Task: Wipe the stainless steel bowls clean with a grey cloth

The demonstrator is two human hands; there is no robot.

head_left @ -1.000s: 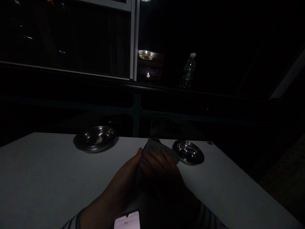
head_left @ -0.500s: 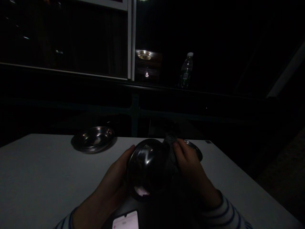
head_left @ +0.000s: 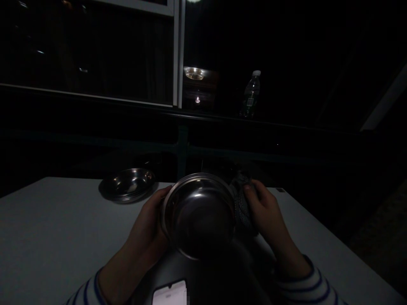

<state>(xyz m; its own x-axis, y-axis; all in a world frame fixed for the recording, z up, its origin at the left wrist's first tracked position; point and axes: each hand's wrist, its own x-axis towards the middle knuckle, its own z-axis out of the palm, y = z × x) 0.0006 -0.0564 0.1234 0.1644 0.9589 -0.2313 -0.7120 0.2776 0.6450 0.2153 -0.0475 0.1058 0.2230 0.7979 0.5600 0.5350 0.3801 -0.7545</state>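
A shiny metal bowl is held up over the table, tilted so that one broad face turns toward me. My left hand grips its left rim, thumb at the top edge. Bunched in my right hand is a dark grey cloth, close to the bowl's right rim; whether it touches the rim I cannot tell. A stack of metal bowls rests at the far left of the table.
The white table ends at a far edge before a dark window. A lit phone lies close to me. A plastic bottle stands on the ledge behind. The scene is very dark.
The cloth covered the held bowl at first; my right hand has drawn it off to the right. The bowl has turned and risen, and now hides the other bowl's place at right.
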